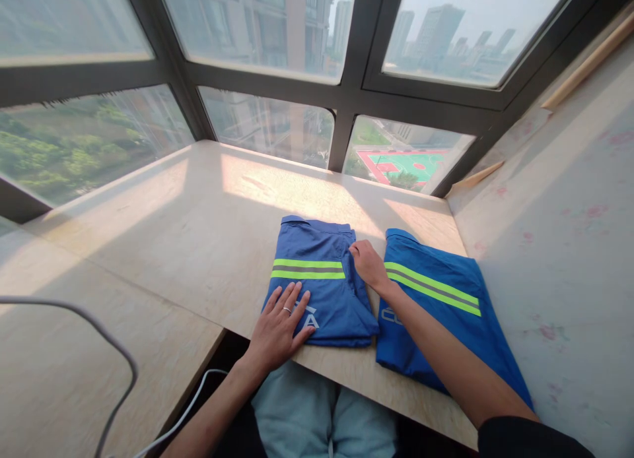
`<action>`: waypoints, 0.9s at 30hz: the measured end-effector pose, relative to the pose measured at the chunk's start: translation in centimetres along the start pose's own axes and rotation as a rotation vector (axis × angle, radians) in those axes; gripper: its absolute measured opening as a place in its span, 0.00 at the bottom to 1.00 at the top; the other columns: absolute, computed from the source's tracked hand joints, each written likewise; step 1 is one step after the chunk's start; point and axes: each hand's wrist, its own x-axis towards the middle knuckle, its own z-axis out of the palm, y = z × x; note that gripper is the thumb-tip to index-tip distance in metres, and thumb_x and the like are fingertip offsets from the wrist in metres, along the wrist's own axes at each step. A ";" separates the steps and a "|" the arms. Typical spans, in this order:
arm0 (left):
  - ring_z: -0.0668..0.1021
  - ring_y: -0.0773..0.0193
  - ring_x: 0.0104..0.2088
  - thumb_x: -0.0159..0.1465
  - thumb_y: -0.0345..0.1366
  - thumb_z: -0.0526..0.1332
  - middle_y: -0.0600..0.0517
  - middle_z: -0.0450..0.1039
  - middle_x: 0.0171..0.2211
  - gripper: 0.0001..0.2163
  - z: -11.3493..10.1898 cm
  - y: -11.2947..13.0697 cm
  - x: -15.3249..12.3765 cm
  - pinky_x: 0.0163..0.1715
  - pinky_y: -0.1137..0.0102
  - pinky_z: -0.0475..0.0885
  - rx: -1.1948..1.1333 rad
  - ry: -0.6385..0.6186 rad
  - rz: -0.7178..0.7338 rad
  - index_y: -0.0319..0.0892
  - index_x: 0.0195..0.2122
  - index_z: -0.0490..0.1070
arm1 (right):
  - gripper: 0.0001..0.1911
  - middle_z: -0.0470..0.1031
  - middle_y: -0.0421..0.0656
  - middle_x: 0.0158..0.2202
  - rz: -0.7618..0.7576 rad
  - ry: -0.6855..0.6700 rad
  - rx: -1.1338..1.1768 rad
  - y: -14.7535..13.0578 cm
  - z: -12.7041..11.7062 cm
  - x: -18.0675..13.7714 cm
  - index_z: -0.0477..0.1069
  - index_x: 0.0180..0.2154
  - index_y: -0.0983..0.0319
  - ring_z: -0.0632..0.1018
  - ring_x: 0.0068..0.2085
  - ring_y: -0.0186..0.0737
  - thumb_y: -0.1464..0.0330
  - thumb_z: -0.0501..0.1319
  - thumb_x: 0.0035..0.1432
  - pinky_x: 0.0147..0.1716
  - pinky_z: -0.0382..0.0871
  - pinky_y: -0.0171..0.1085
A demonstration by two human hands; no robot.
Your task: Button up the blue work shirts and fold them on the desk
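Observation:
A blue work garment (310, 243), folded into a rectangle, lies in front of me on the ledge. A yellow-green and grey reflective band crosses it, and pale lettering shows lower down. My left hand (280, 319), a ring on one finger, rests on its lower left part with the fingers spread and partly covers the lettering. At the garment's upper right edge, my right hand (369, 265) is closed with the fingertips pinching the cloth. A second folded blue garment (430, 266) with a similar band lies close by on the right, partly under my right forearm.
The stone-look ledge (163, 247) runs below dark-framed windows (341, 101). A grey cable (99, 326) curves over its left side, and a white cable (185, 405) hangs near the front edge. A flower-patterned wall (559, 266) with peeling paper bounds the right.

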 end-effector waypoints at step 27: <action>0.80 0.63 0.30 0.57 0.31 0.65 0.44 0.77 0.33 0.08 -7.3 -4.3 -0.1 0.28 0.74 0.76 -1.772 -0.303 -1.403 0.34 0.36 0.74 | 0.36 0.64 0.52 0.63 0.434 -0.170 0.842 -4.6 -6.5 -7.7 0.63 0.59 0.58 0.67 0.63 0.52 0.54 0.67 0.51 0.61 0.62 0.51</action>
